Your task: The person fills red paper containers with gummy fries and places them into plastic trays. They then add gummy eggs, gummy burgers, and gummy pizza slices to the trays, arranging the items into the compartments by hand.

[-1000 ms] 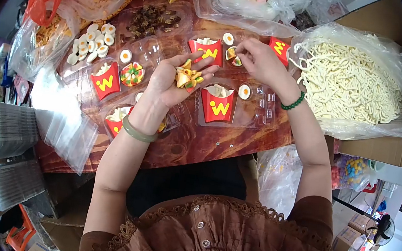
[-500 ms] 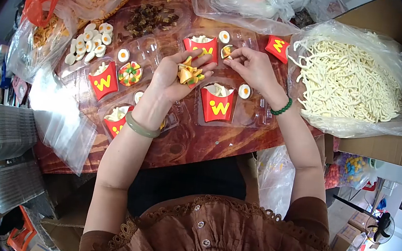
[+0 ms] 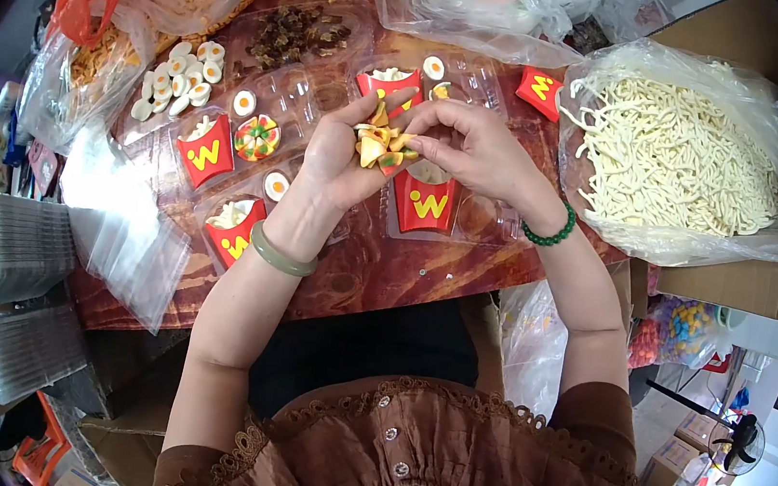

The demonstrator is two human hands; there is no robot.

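Observation:
My left hand (image 3: pixel 340 154) is cupped palm up and holds a small pile of wedge-shaped pizza-slice candies (image 3: pixel 379 146). My right hand (image 3: pixel 476 149) reaches across to that pile, its fingertips pinching at one of the candies. Both hands hover above a clear plastic tray (image 3: pixel 499 220) with a red fries box (image 3: pixel 427 201) in it. A second tray (image 3: pixel 473 71) behind holds another red fries box (image 3: pixel 391 83), a fried-egg candy (image 3: pixel 433 67) and a pizza candy.
More trays with red boxes (image 3: pixel 203 151), a round pizza candy (image 3: pixel 257 137) and egg candies (image 3: pixel 177 74) sit left. A bag of white noodle-like candy (image 3: pixel 681 157) is right. Brown candies (image 3: pixel 293 34), bags of sweets and stacked empty trays (image 3: pixel 14 250) surround the wooden table (image 3: pixel 375 275).
My right hand left the far tray, where it set a pizza candy, and came back to the pile in my left hand. My left hand lifted and curled slightly.

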